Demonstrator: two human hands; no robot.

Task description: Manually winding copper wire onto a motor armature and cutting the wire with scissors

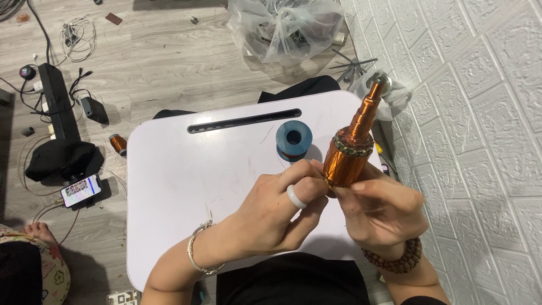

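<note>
A copper-wound motor rotor (353, 147) stands tilted above the small white lap table (186, 186), its shaft end pointing up and to the right. My right hand (384, 212), with a bead bracelet at the wrist, grips the rotor's lower end. My left hand (276, 212), wearing a white ring and a silver bangle, pinches at the rotor's bottom edge with its fingertips. A blue spool of copper wire (294, 141) sits on the table just behind my hands.
A long slot (243, 121) runs along the table's far edge. On the wooden floor lie a black power strip (56, 101), a phone (81, 190), a second copper spool (117, 144), cables and a plastic bag (288, 28). A white textured wall (480, 141) stands at the right.
</note>
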